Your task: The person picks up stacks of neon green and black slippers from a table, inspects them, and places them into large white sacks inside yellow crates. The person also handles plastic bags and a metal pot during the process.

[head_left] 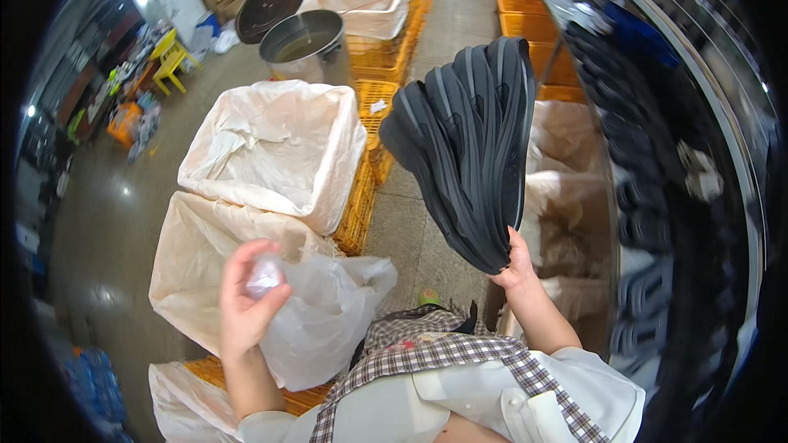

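both hands are closed on something as i watch through the head view. my right hand (517,267) is clamped around the lower end of a stack of black shoe soles (468,148), thumb and fingers wrapped tight, and the stack fans upward and leftward from the grip, held up in the air above the grey floor (427,238), tread ridges facing me. my left hand (246,299) is curled shut on the bunched neck of a clear plastic bag (324,320), which hangs crumpled to the right of the palm and rests against my checked apron (427,353).

behind the bag, two bins lined with cream sacks stand one past the other: the nearer sack (197,262) just beyond my left hand, the farther sack (275,143) open and showing its hollow. orange plastic crates (365,189) sit beside and under them, running away in a row. farther off, a round metal pot (304,37) stands with its lid (271,4) tilted next to it. a yellow stool (170,57) is well apart at the upper left. to my right, a long rack (657,197) curves past, loaded with dark soles.
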### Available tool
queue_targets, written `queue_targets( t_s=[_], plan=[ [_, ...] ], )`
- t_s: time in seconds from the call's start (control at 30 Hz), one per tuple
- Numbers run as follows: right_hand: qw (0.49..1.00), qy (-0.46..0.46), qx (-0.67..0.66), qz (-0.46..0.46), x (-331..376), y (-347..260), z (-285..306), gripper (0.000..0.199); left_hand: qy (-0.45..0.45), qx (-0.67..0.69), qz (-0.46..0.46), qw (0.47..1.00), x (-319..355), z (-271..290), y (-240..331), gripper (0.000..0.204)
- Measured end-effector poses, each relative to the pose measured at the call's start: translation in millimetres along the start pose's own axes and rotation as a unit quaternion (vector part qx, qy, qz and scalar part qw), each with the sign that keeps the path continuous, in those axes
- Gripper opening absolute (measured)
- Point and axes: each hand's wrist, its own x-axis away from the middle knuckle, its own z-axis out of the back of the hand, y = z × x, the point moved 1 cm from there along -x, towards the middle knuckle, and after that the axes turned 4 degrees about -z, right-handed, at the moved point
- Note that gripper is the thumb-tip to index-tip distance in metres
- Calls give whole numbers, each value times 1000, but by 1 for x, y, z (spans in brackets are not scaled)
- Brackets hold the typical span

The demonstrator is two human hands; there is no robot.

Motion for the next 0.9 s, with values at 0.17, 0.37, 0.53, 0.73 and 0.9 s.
queue_targets(
  t_s=[0.17, 0.37, 0.53, 0.73, 0.9],
  plan=[
    [980, 92, 169, 46, -151, -82, -46, 47, 69, 56, -156, 984, -75, 29, -15, 64],
    [898, 43, 396, 186, -338, -147, -136, 45, 229, -20, -25, 973, -153, 44, -69, 65],
    [763, -31, 604, 227, -528, -186, -216, 47, 343, -115, 97, 927, -206, 50, -96, 68],
    [355, -24, 896, 265, -729, -182, -283, 54, 402, -213, 211, 865, -239, 23, -119, 70],
    [174, -126, 963, 164, -844, -173, -312, 55, 469, -383, 294, 739, -263, -32, -129, 69]
  ],
)
